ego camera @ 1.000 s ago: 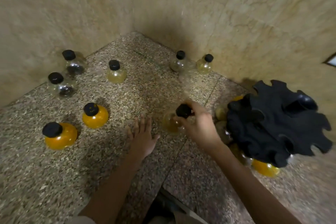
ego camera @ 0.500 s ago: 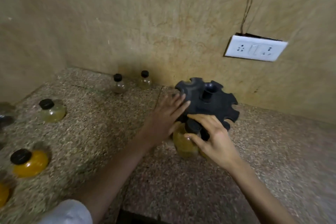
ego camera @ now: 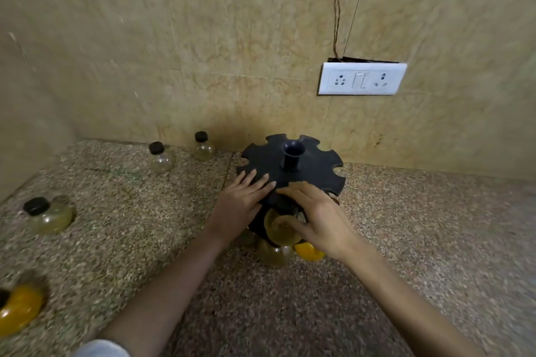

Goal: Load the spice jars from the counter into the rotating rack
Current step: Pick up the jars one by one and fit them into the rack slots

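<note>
Beige tiled walls (ego camera: 232, 38) meet in a corner above a speckled stone counter (ego camera: 406, 240); a white socket plate (ego camera: 362, 79) sits on the wall, and I read no lettering on it or on any jar. The black rotating rack (ego camera: 313, 165) stands upright near the back wall, its notched top disc level and its central post vertical. My left hand (ego camera: 240, 206) lies flat and spread on the disc's near left edge. My right hand (ego camera: 322, 220) curls around a pale jar (ego camera: 280, 227) under the disc's near rim, fingers on the rim, thumb on the glass; the jar's axis runs roughly upright, its cap hidden. Below it I see another pale jar (ego camera: 272, 253) and an orange jar (ego camera: 309, 251) on the lower tier. Loose jars remain on the counter at left: an orange one (ego camera: 20, 309), a pale capped one (ego camera: 48, 214), and two small clear ones (ego camera: 161, 158) near the wall.
</note>
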